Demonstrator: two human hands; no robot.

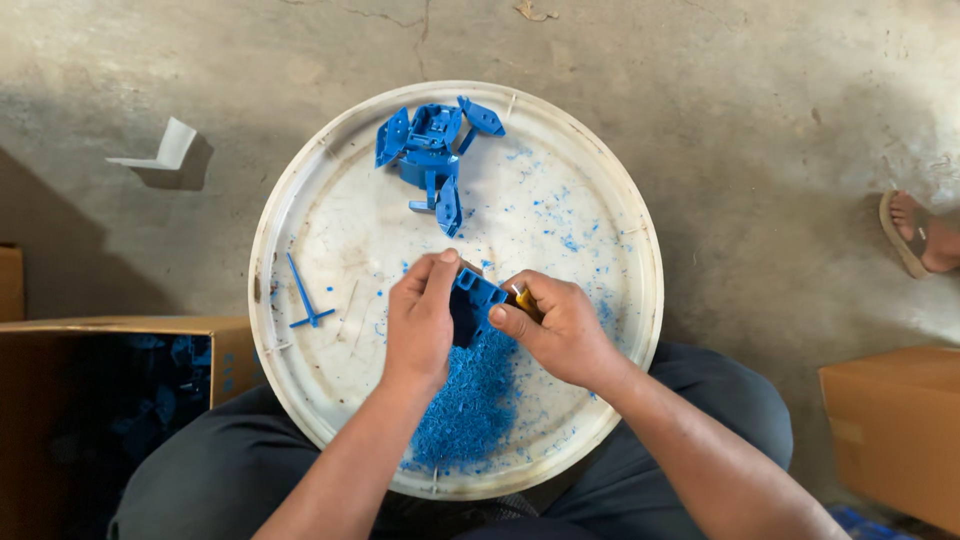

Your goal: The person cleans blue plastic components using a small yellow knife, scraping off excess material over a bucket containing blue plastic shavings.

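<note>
A blue part (474,300) sits between the two hands over the middle of a round white tray (640,300) that rests across the person's lap. The left hand (420,320) closes on the part from its left side, thumb and fingers curled over the top edge. The right hand (560,330) is just right of the part, fingers closed around a small tool with a yellow handle (526,300) whose tip meets the part's right edge; the blade itself is too small to make out. Directly below the hands, toward the person, lies a heap of blue shavings (468,410), with loose flecks scattered across the tray to the right. At the far side of the tray, well apart from the hands, is a cluster of blue parts (432,150). A thin blue sprue (306,298) lies alone near the tray's left rim. On the concrete floor, an open carton (110,330) holding dark blue pieces stands to the left, another carton (895,430) to the right, a white bracket (165,150) at upper left, and someone else's sandalled foot (915,235) at the right edge.
</note>
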